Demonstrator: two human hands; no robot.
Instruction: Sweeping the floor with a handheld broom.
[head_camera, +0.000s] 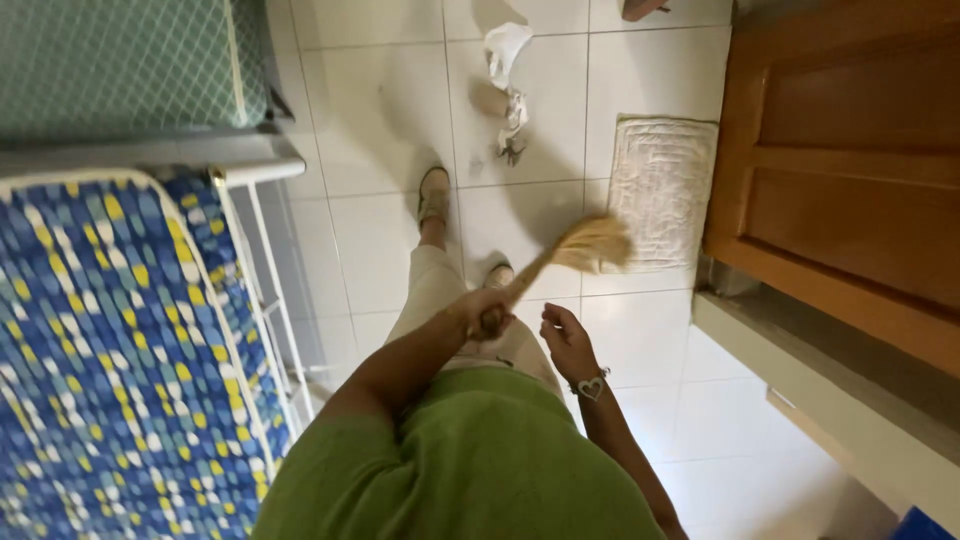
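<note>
Head view: your left hand (482, 312) grips the handle of a straw broom (590, 243), whose bristles hang blurred over the white tiled floor (380, 110) beside a pale mat (660, 185). Your right hand (565, 340) is loosely open, empty, just beside the handle. Crumpled litter (505, 70) lies farther ahead.

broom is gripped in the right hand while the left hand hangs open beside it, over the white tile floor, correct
Not quite: the hands are swapped. In the head view the left hand grips the broom by its handle, and the right hand, with a bracelet at the wrist, hangs open beside it, over the white tile floor.
</note>
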